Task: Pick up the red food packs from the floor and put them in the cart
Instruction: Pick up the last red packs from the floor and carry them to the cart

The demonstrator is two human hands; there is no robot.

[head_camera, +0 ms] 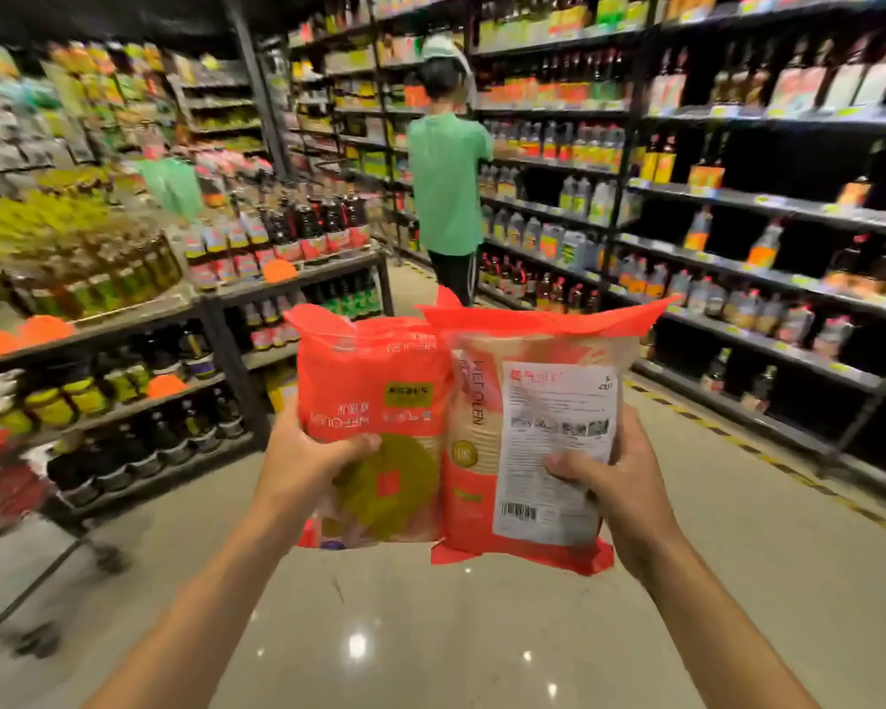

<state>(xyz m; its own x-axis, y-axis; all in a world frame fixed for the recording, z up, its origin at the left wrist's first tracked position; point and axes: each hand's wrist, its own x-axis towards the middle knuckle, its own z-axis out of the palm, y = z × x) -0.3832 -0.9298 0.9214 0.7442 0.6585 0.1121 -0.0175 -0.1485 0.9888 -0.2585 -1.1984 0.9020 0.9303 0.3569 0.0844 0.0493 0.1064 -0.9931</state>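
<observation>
I hold two red food packs side by side, raised in front of me above the floor. My left hand [303, 463] grips the left red pack [379, 381], whose front with a green round picture faces me upside down. My right hand [615, 483] grips the right red pack [528, 401], its back with a white label and barcode toward me. The two packs touch along their inner edges. The cart [6, 509] shows blurred at the far left edge, with its wheels on the floor.
Shelves of bottles [737, 237] line the right side of the aisle. A low display rack with bottles and jars [139, 319] stands at the left. A person in a green shirt [448, 186] stands ahead in the aisle. Glossy floor [430, 631] lies below my arms.
</observation>
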